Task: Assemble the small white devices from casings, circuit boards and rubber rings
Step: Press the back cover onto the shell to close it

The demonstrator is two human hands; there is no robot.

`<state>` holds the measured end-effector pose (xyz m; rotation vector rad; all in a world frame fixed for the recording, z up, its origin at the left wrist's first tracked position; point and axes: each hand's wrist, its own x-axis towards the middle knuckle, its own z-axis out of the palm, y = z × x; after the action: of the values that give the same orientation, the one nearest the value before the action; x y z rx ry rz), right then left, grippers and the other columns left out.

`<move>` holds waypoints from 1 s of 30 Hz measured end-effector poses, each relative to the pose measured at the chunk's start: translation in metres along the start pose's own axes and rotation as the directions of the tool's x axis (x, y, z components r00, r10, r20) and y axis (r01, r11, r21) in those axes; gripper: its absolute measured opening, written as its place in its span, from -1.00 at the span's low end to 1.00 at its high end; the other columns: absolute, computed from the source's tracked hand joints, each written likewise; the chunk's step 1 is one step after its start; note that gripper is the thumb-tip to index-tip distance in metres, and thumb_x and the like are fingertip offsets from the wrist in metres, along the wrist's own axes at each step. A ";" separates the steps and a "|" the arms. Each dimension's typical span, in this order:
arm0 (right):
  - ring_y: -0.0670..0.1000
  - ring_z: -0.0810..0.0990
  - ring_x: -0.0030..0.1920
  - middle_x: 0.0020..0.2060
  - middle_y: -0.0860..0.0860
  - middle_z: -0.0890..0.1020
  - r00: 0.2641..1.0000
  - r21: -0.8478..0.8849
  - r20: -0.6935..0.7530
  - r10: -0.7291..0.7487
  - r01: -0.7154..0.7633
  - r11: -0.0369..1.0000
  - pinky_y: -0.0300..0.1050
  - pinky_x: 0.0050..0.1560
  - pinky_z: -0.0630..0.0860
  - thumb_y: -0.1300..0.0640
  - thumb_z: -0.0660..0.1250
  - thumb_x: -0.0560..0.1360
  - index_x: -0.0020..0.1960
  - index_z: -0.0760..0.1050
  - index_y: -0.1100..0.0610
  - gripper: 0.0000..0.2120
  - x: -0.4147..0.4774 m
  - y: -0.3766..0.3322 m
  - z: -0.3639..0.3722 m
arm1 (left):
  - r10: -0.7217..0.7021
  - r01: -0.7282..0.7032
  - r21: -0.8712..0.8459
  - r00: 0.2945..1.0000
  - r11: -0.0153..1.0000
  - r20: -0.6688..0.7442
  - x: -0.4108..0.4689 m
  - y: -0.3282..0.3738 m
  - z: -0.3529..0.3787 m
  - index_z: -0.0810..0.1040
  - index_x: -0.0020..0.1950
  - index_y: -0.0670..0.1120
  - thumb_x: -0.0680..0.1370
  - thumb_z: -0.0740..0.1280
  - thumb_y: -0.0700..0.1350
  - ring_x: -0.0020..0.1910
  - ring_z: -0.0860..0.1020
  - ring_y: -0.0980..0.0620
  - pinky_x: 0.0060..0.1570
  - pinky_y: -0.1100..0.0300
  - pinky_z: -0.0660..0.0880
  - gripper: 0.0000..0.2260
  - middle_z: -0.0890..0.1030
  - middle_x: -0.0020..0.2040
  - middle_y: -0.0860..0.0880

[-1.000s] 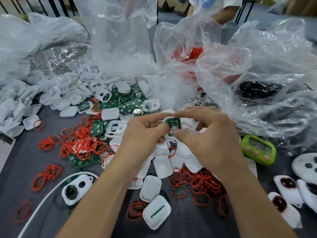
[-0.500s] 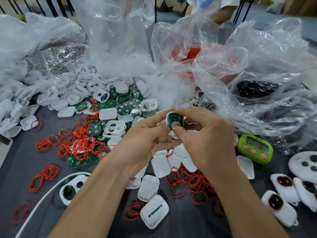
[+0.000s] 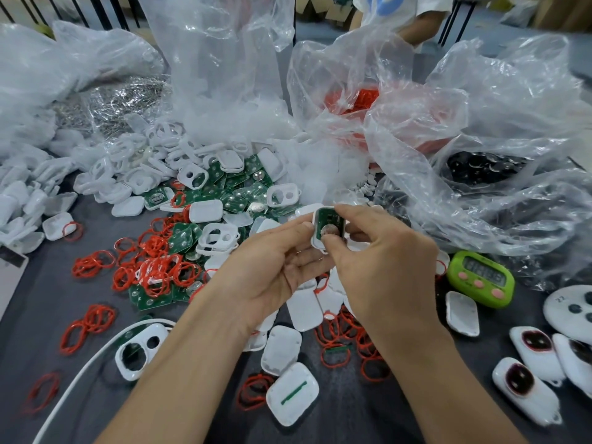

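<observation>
Both hands meet above the middle of the table around one white casing (image 3: 315, 241) with a green circuit board (image 3: 327, 222) seated in it. My left hand (image 3: 272, 270) holds the casing from the left, palm turned up. My right hand (image 3: 381, 261) pinches it from the right, thumb on the round silver dome of the board. Loose white casings (image 3: 205, 211), green boards (image 3: 234, 200) and red rubber rings (image 3: 153, 270) lie heaped on the dark table (image 3: 41, 302) to the left and below my hands.
Large clear plastic bags (image 3: 480, 155) stand along the back and right. A green timer (image 3: 480, 278) sits at the right, with finished white devices (image 3: 525, 389) near the right edge. A white cable (image 3: 73, 389) runs along the lower left. Another person's arm (image 3: 419, 20) shows at the top.
My hands have tilted the casing more upright and lifted it slightly. My left palm has turned upward. The board stays in the casing.
</observation>
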<state>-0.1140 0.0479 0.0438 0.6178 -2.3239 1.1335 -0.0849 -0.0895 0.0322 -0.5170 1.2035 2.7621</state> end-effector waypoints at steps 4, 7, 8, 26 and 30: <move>-0.20 0.67 -0.13 -0.21 -0.22 0.71 0.992 0.141 0.093 0.087 -0.100 0.985 -0.54 -0.08 0.47 0.18 0.64 0.35 0.07 0.75 -0.05 -0.69 0.006 0.005 -0.007 | -0.013 0.006 0.060 0.993 0.998 0.119 -0.004 0.002 -0.005 0.61 0.35 -0.17 0.53 0.31 -0.18 0.19 0.60 -0.12 0.12 0.04 0.64 -0.62 0.63 0.31 -0.23; -0.26 0.68 -0.16 -0.21 -0.24 0.73 0.970 0.177 0.215 0.116 -0.156 0.972 -0.51 -0.07 0.51 0.12 0.64 0.34 0.08 0.74 -0.13 -0.65 0.010 0.010 -0.015 | -0.026 0.013 0.079 0.985 0.997 0.168 -0.006 0.004 -0.007 0.69 0.26 -0.11 0.54 0.30 -0.19 0.03 0.71 -0.05 0.09 0.09 0.65 -0.67 0.72 0.14 -0.12; -0.26 0.68 -0.18 -0.22 -0.23 0.73 0.965 0.174 0.234 0.119 -0.162 0.971 -0.48 -0.07 0.53 0.11 0.65 0.34 0.08 0.74 -0.13 -0.66 0.011 0.011 -0.016 | -0.024 0.010 0.084 0.986 0.996 0.167 -0.006 0.004 -0.007 0.70 0.23 -0.12 0.54 0.30 -0.19 0.04 0.72 -0.06 0.08 0.09 0.65 -0.69 0.72 0.15 -0.13; -0.09 0.69 -0.31 -0.34 -0.09 0.71 0.941 0.387 0.260 0.216 -0.307 0.870 -0.23 -0.24 0.62 0.32 0.59 0.37 -0.21 0.70 -0.02 -0.76 0.018 0.017 -0.017 | -0.032 0.030 0.022 0.996 0.999 0.084 -0.004 0.004 0.001 0.66 0.19 -0.20 0.50 0.31 -0.22 0.00 0.72 -0.07 -0.01 0.07 0.68 -0.70 0.71 0.09 -0.19; -0.05 0.64 -0.37 -0.34 0.02 0.72 0.866 0.584 0.411 0.284 -0.490 0.647 -0.27 -0.30 0.55 0.42 0.51 0.43 -0.27 0.71 0.02 -0.69 0.026 0.024 -0.021 | -0.050 0.048 0.018 0.993 0.999 0.103 -0.006 0.006 0.001 0.61 0.28 -0.22 0.54 0.29 -0.22 0.18 0.68 -0.17 0.06 0.06 0.67 -0.68 0.67 0.23 -0.22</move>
<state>-0.1438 0.0737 0.0560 0.5427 -2.2959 2.3019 -0.0806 -0.0926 0.0385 -0.3915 1.1721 2.7003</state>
